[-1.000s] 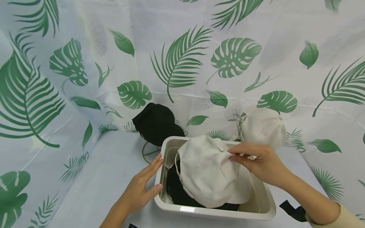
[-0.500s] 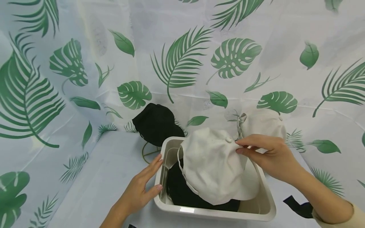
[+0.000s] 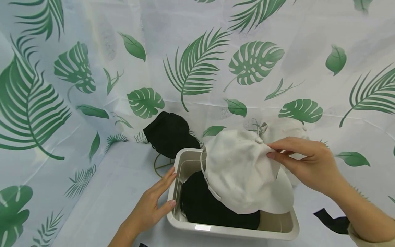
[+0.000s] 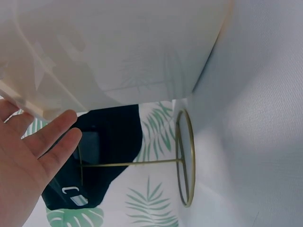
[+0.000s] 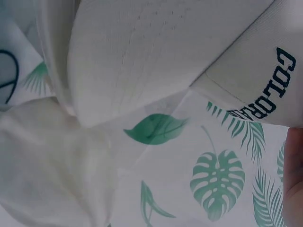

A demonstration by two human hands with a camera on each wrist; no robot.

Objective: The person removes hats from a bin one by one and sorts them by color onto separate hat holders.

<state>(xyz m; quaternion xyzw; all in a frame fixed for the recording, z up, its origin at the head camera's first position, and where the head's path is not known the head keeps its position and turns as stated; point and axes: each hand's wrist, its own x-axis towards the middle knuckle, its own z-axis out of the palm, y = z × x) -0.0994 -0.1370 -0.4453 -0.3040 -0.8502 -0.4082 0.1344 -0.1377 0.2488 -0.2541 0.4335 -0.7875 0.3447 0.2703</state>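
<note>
A white baseball cap (image 3: 240,175) hangs crown up over the light plastic bin (image 3: 234,232). My right hand (image 3: 311,164) pinches the front of its crown between thumb and fingers. In the right wrist view, the raised cap's brim (image 5: 156,56) and dark embroidered letters (image 5: 267,90) fill the top. Beneath it, a black cap (image 3: 213,206) lies in the bin, partly covered. My left hand (image 3: 152,204) touches the bin's left side with its fingers extended, also visible in the left wrist view.
Behind the bin, another black cap (image 3: 169,133) sits on a gold wire stand (image 4: 188,156). A second white cap (image 3: 287,127) stands at the back right, partly hidden. A black strap (image 3: 331,221) shows near my right forearm. Leaf-print cloth hangs behind.
My right hand has lifted the white cap up and to the right, uncovering more of the black cap in the bin. The left hand has stayed at the bin's side.
</note>
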